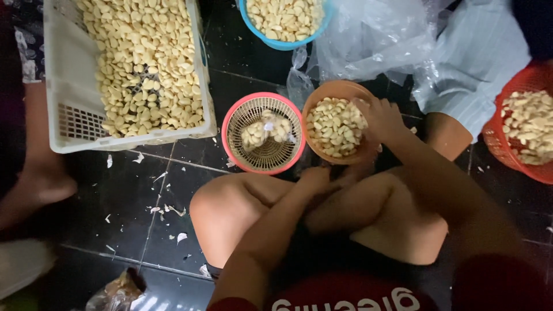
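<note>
Orange bowl (340, 92) of peeled garlic under right hand (379, 117)

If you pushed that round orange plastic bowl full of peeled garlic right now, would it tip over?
Probably not easily. The round orange plastic bowl looks wide, shallow and well filled with peeled garlic cloves, so it likely feels weighty. On the glossy dark floor tiles it may slide instead. The right hand rests on its rim.

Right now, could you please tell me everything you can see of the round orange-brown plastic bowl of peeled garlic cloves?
The round orange-brown plastic bowl sits low in front of the person's knees, over the dark tiled floor. It is smooth-walled, upright and roughly half full of pale peeled garlic cloves. The right hand rests on its right rim, fingers reaching in. The left hand is just below its near edge. Its left side meets a pink slotted plastic basket.
</note>
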